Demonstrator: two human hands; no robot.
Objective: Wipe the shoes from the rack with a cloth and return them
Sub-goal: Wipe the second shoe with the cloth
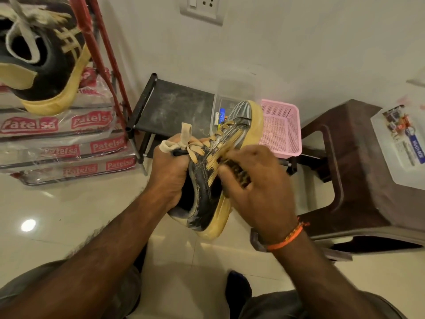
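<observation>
My left hand grips the black shoe at its laced opening, toe pointing away toward the pink basket. My right hand presses a dark cloth against its side. The matching shoe sits on the red rack at left.

Orange thread wristband — grey trousers

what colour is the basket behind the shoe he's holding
Pink, a perforated plastic basket, seen clearly in the head view, just past the shoe's toe.
</observation>
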